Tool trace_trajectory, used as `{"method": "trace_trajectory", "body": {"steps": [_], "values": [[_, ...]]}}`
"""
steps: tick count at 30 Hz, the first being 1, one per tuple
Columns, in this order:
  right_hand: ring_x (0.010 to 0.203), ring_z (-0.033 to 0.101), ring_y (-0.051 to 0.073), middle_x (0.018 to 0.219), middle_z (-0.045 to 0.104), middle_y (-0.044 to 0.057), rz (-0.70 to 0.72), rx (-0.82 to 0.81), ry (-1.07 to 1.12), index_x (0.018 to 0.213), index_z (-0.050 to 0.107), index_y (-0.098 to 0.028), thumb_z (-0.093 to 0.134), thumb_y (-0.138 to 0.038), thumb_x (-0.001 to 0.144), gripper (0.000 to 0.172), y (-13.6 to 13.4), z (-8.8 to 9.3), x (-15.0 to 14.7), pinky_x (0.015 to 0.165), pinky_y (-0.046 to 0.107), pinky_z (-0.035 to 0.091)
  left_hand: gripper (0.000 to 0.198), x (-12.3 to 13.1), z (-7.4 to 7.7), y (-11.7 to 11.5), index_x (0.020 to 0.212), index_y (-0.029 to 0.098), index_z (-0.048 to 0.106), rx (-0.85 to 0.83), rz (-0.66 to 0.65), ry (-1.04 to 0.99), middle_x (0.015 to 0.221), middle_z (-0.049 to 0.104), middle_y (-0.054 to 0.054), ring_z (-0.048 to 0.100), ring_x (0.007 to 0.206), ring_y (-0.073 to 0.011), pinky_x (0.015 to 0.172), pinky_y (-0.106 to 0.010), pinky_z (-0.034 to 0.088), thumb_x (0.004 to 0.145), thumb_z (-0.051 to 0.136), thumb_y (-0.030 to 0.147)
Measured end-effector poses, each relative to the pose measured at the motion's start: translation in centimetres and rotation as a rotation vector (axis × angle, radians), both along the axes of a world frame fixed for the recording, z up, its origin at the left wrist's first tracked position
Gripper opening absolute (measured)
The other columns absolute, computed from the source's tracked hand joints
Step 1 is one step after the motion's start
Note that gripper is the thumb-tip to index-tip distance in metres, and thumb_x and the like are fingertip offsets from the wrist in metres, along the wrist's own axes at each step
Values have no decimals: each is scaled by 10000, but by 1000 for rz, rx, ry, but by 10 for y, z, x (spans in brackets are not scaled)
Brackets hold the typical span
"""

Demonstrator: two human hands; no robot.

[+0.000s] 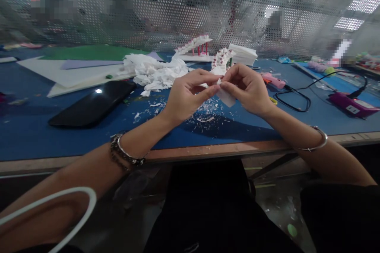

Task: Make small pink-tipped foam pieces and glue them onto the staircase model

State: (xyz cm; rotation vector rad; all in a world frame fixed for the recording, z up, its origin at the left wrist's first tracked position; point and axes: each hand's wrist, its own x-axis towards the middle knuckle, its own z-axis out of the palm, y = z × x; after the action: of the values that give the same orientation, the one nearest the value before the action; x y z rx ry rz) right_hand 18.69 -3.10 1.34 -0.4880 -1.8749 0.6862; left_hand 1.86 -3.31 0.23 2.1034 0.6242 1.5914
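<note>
Thumb and fingers of my left hand (191, 93) pinch a small piece of thin white paper (227, 98). My right hand (247, 89) pinches the same piece from the other side, so the fingertips of both hands meet at its gathered top. A loose flap of the paper hangs below my right fingers. Just behind the hands stands a small white model (221, 58) covered with little white and dark red bits, partly hidden by my fingers. To the left is a heap of crumpled white paper (157, 72).
White paper scraps (208, 116) litter the blue table (148, 134). A black phone-like slab (92, 104) lies left. A white model staircase (196, 47) on red posts stands behind. At right are a pink glue gun (273, 80), its black cable (308, 97) and a purple power strip (353, 104).
</note>
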Motion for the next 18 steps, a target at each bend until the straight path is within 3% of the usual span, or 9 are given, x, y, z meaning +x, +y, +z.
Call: {"method": "trace_trajectory", "body": {"steps": [5, 12, 18], "values": [[625, 514, 48, 706, 530, -42, -33, 38, -21, 736, 465, -176, 600, -227, 764, 147, 0, 0, -1, 577, 191, 461, 166, -1, -1, 1, 850, 176, 696, -10, 10, -12, 856, 660, -47, 604, 808, -119, 626, -189, 502, 709, 673, 262], [639, 513, 49, 699, 493, -50, -100, 119, -105, 881, 474, -195, 584, -277, 783, 169, -3, 1, 2, 559, 171, 463, 193, 1, 1, 6, 801, 142, 675, -196, -38, -77, 741, 660, -17, 593, 648, -85, 588, -189, 506, 692, 687, 300], [761, 552, 69, 819, 550, -18, -173, 173, -141, 898, 514, -177, 566, -296, 790, 169, -3, 0, 5, 616, 182, 483, 147, 0, 1, 8, 820, 161, 664, -269, -209, -113, 694, 621, 20, 548, 570, -36, 546, -155, 472, 693, 691, 229]]}}
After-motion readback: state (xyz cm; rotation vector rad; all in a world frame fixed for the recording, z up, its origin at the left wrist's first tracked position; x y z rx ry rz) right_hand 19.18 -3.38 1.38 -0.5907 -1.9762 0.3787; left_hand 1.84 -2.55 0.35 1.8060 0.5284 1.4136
